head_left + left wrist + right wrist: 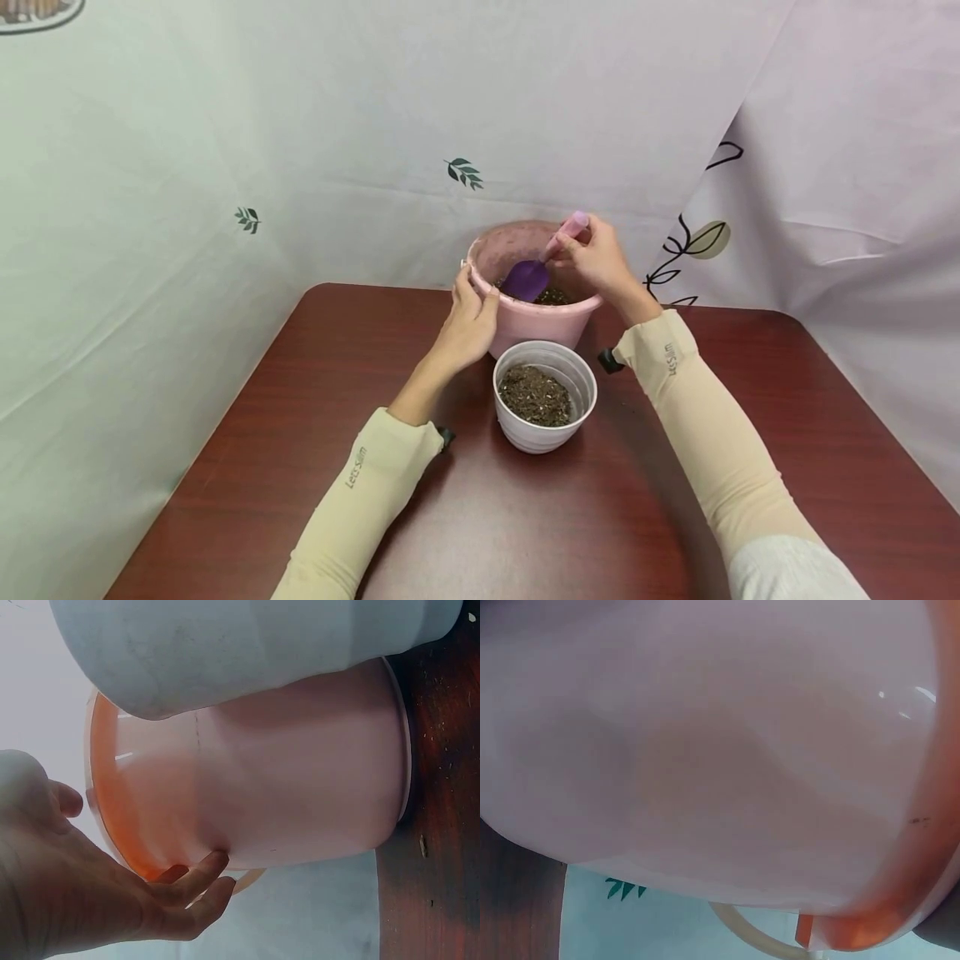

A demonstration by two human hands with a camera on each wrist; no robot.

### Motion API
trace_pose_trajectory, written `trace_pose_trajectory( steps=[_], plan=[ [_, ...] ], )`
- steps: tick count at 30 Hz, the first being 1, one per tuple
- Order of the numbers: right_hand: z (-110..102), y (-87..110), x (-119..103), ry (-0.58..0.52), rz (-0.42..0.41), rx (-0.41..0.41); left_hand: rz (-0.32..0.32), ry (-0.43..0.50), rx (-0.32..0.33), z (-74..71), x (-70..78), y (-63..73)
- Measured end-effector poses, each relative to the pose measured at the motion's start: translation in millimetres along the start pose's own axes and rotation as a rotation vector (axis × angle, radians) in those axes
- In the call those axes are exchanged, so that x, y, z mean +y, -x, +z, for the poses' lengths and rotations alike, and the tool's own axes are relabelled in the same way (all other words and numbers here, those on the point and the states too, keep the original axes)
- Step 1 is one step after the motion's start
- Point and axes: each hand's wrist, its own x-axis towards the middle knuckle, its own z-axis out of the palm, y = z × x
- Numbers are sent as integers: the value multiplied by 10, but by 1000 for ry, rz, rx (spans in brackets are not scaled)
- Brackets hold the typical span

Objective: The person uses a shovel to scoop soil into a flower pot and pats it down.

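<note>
A pink bucket (540, 325) with dark soil in it stands on the table against the wall. My left hand (471, 321) grips its left rim, thumb at the top edge and fingers along the outside, as the left wrist view also shows. Between thumb and fingers, my right hand (596, 260) holds the pink handle of a small trowel (527, 281). The trowel's purple blade points down inside the bucket, near the soil; whether it touches the soil is hard to tell. In front of the bucket stands a white plant pot (536, 437), partly filled with soil (534, 396).
The dark red wooden table (570, 533) extends around both containers. A few crumbs lie on it in the left wrist view. A pale cloth with leaf prints (360, 167) hangs behind and at the sides. The bucket's curved handle (754, 935) shows in the right wrist view.
</note>
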Motion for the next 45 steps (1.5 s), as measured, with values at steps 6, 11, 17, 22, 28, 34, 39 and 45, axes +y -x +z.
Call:
trace_pose_trajectory(
  steps=[6, 11, 17, 22, 28, 34, 39, 45],
  plan=[
    [9, 1, 12, 52, -16, -69, -21, -31, -7, 5, -7, 9],
    [26, 12, 9, 124, -28, -95, -14, -49, -6, 12, -19, 12],
    [34, 3, -7, 358, -61, -36, -9, -67, -1, 8, -21, 8],
    [34, -1, -11, 497, -59, 9, -7, -73, -2, -4, -14, 11],
    [34, 2, -7, 534, -28, 14, -11, -82, -13, -6, -31, 4],
    [37, 9, -3, 473, 8, 29, -11, -76, -18, -3, -39, -1],
    [29, 24, -10, 382, 14, 20, -9, -78, -22, 7, -40, 7],
    [9, 42, -31, 237, 15, -16, -13, -95, -23, 12, -22, 14]
  ],
)
